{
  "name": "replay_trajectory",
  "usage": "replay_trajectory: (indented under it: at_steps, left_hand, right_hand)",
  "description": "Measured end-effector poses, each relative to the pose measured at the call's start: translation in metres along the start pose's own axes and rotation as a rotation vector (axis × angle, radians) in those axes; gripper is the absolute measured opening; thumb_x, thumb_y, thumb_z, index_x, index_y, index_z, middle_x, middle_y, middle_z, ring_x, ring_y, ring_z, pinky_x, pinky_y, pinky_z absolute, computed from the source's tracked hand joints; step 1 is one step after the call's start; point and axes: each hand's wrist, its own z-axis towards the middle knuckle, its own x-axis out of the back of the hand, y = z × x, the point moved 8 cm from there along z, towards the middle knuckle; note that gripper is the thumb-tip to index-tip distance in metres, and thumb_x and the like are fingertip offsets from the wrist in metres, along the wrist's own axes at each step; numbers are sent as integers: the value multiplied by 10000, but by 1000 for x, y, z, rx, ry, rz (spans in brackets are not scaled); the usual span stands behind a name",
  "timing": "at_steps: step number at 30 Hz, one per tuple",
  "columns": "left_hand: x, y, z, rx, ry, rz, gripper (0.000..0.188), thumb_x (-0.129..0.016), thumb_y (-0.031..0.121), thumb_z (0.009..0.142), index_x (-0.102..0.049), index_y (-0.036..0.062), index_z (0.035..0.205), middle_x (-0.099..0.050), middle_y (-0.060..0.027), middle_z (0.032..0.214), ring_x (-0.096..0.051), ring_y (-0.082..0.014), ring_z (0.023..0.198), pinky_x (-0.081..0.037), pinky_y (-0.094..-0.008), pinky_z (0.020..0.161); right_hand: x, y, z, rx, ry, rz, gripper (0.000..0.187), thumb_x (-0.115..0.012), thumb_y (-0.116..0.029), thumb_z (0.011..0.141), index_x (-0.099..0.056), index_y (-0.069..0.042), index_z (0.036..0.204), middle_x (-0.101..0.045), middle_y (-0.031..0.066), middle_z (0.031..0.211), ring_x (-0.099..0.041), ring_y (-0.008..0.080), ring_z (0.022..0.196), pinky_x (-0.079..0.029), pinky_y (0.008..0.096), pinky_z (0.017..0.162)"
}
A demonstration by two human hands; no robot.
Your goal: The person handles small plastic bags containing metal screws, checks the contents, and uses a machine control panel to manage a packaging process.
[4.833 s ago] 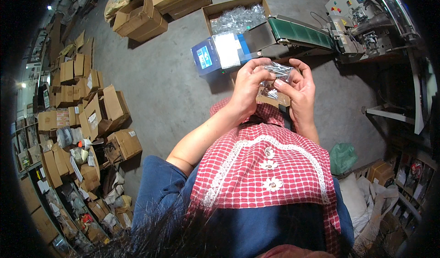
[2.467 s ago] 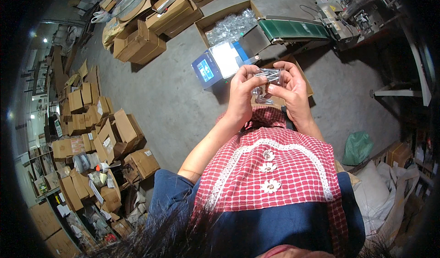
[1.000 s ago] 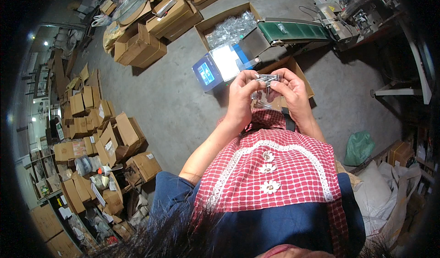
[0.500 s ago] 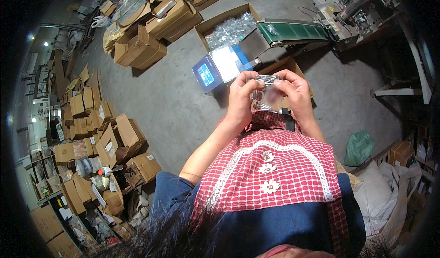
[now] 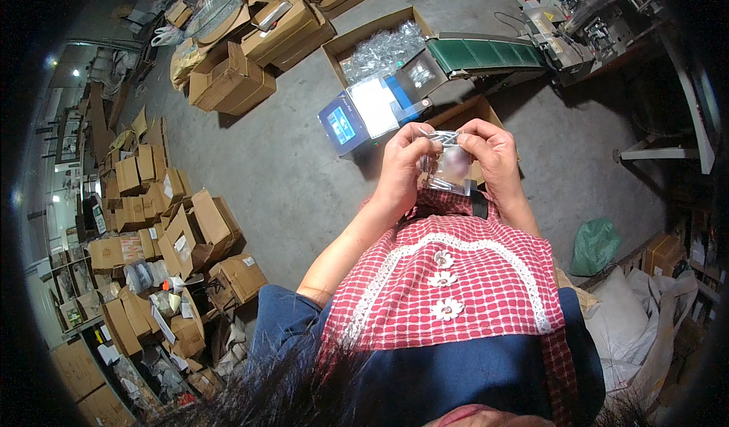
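Two hands hold a clear plastic bag of metal pieces in front of the checked apron.
The left hand (image 5: 402, 157) pinches the clear plastic bag (image 5: 457, 170) between thumb and fingers at the bag's 9 o'clock side; the right hand (image 5: 492, 154) does likewise at 3 o'clock. Slim metal pieces (image 5: 440, 136) show in it, some at 12 o'clock, others towards 7. The red checked apron (image 5: 478, 275) lies at 6 o'clock from the hands, a blue-screened device (image 5: 339, 126) at 10, a carton (image 5: 353, 41) of clear packets (image 5: 383, 53) at 11, a green conveyor belt (image 5: 493, 55) at 1.
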Motion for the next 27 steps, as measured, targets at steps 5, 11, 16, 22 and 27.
replay_trajectory:
  at_steps: [5,11,16,22,27]
  left_hand:
    - [-1,2,-1,-3,2,-17,249,-614,139,861,-570,42,1086,-613,-53,918,-588,-131,792,-476,-269,702]
    - [-7,4,-2,-31,18,-94,162,-615,169,959,-625,36,1050,-640,-4,894,-562,-56,732,-448,-207,661]
    - [0,-7,5,-24,-59,-12,274,-562,252,1002,-614,21,1141,-647,-31,960,-621,-114,856,-506,-268,777]
    - [5,-20,4,71,-126,66,285,-572,192,988,-627,12,1202,-669,-46,1019,-635,-110,861,-523,-242,765]
    - [14,-28,-1,102,-119,59,348,-561,151,975,-553,-12,1283,-655,-105,1110,-651,-156,965,-554,-268,762]
  right_hand:
    - [1,-1,0,-17,33,14,144,-611,-96,921,-662,6,832,-625,-5,694,-551,34,568,-424,199,491]
    - [4,0,3,-39,1,-48,207,-645,-182,955,-676,-24,825,-629,-18,703,-549,28,575,-431,210,502]
    - [1,7,-1,-123,-50,-110,182,-671,-167,947,-683,-10,857,-635,-29,736,-552,24,643,-433,203,568]
    - [34,18,0,-61,62,-123,131,-661,-107,945,-684,21,925,-661,-8,830,-576,40,717,-447,193,641]
    - [62,27,-4,-97,213,48,134,-655,-88,943,-659,35,996,-695,45,897,-637,74,782,-506,217,700]
